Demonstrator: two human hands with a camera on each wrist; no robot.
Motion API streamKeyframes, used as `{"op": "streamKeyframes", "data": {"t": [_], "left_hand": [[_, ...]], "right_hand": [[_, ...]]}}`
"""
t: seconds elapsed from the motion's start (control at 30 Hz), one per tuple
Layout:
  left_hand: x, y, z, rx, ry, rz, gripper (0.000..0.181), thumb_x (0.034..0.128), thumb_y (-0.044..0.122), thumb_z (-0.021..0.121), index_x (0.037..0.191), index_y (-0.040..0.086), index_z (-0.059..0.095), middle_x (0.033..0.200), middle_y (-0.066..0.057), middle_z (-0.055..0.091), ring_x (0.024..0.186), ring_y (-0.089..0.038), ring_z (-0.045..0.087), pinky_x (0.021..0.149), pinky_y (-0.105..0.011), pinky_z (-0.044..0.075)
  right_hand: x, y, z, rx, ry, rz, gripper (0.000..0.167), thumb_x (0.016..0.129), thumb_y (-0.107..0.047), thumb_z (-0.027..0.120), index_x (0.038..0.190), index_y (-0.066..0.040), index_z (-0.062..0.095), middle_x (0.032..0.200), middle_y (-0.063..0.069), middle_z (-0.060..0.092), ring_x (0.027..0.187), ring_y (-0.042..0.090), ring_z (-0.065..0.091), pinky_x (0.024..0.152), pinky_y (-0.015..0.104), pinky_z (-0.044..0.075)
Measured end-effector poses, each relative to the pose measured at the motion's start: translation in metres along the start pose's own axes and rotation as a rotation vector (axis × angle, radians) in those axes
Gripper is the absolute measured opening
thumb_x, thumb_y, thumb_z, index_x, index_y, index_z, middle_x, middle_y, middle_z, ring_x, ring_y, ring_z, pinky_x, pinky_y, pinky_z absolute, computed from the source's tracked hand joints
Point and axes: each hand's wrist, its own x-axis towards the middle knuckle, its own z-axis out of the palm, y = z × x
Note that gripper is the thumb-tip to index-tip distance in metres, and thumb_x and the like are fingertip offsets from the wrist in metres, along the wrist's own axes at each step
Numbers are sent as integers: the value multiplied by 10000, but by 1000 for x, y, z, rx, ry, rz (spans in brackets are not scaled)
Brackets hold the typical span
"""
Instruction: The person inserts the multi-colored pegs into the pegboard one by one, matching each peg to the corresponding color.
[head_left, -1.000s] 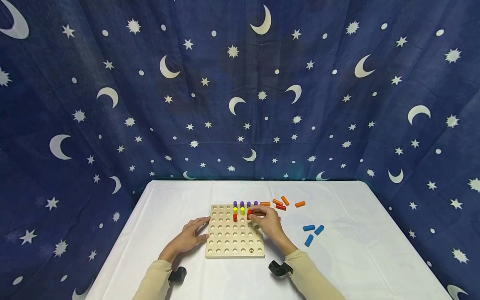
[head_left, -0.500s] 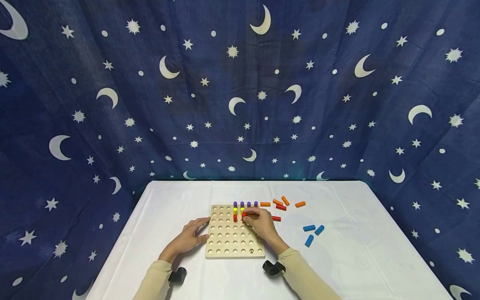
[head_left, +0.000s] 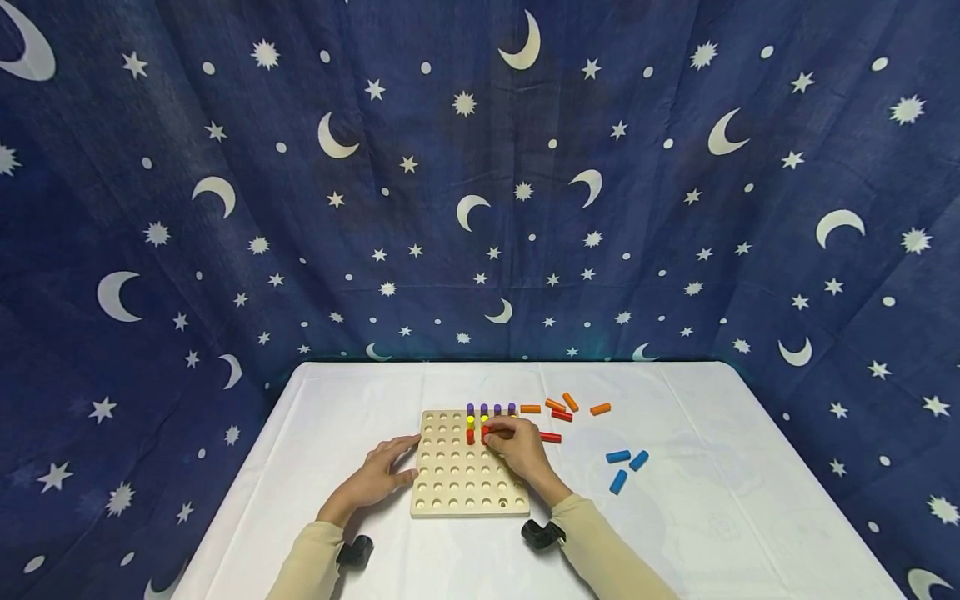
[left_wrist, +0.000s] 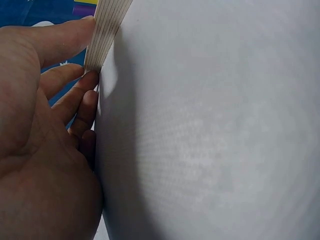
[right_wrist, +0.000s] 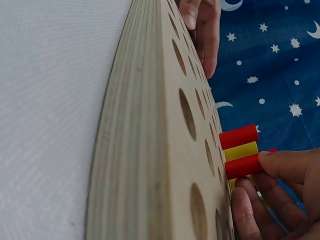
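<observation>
As the right hand [head_left: 521, 448] shifted leftward, its pinched red peg [right_wrist: 243, 166] followed.

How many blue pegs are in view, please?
3, all lying right of the pegboard: a left blue peg, a right one, and one in front. The right hand may hide others.

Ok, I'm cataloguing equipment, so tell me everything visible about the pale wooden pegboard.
The pale, squarish wooden pegboard lies flat on the white cloth-covered table, with rows of round holes and layered edges. Purple, yellow and red cylindrical pegs stand toward its far right. The left hand touches its left edge; the right hand pinches another red peg at its surface.
</observation>
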Motion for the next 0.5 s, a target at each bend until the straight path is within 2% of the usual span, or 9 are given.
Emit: {"op": "streamKeyframes", "data": {"t": [0.2,0.5], "left_hand": [[0,0,0,1,0,-4,628,886,313,702,1461,197,477,1504,-53,477,1403,-318,377,1159,-614,256],[1,-2,1,-1,1,-4,625,886,322,699,1459,201,480,1509,-53,471,1412,-319,367,1161,-613,252]], "right_hand": [[1,1,1,-24,4,-5,160,835,-40,752,986,-92,759,884,57,754,794,116,672,695,196,542],[2,4,2,-51,-7,5,179,814,-39,763,992,-57,757,865,49,752,781,101,661,691,197,531]]}}
